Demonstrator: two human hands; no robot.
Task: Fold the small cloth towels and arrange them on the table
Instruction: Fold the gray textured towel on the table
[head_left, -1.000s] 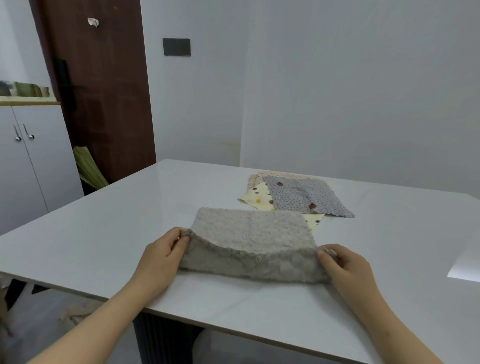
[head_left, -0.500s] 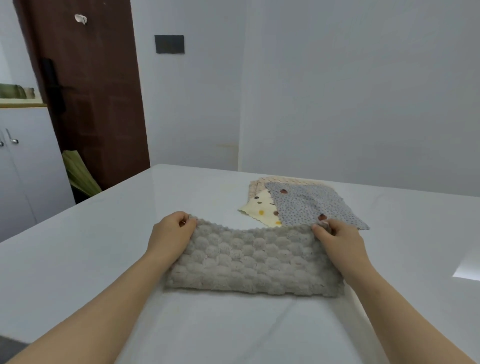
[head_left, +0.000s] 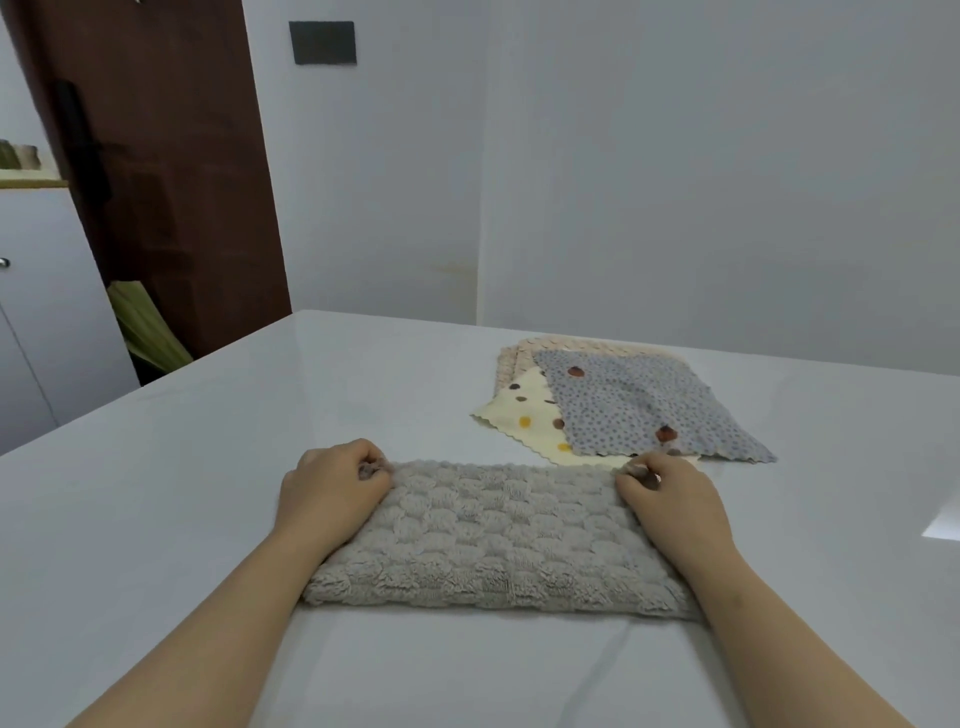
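Note:
A fluffy grey towel (head_left: 498, 540) lies folded in half on the white table (head_left: 208, 467), its fold toward me. My left hand (head_left: 332, 493) pinches its far left corner and my right hand (head_left: 670, 499) pinches its far right corner, both pressed down at the towel's far edge. Beyond it lies a flat pile of thin cloths: a grey dotted cloth (head_left: 644, 405) on top, a cream cloth with coloured dots (head_left: 524, 415) under it, and a peach cloth (head_left: 514, 358) at the bottom, mostly hidden.
The table's left edge runs diagonally toward a brown door (head_left: 156, 182) and a white cabinet (head_left: 36, 312). White walls stand behind the table. A bright light patch (head_left: 940, 530) lies on the table at the right.
My hands carried the towel's near edge up and over to the far edge, folding it in half. They now rest on the far corners. The camera moved closer.

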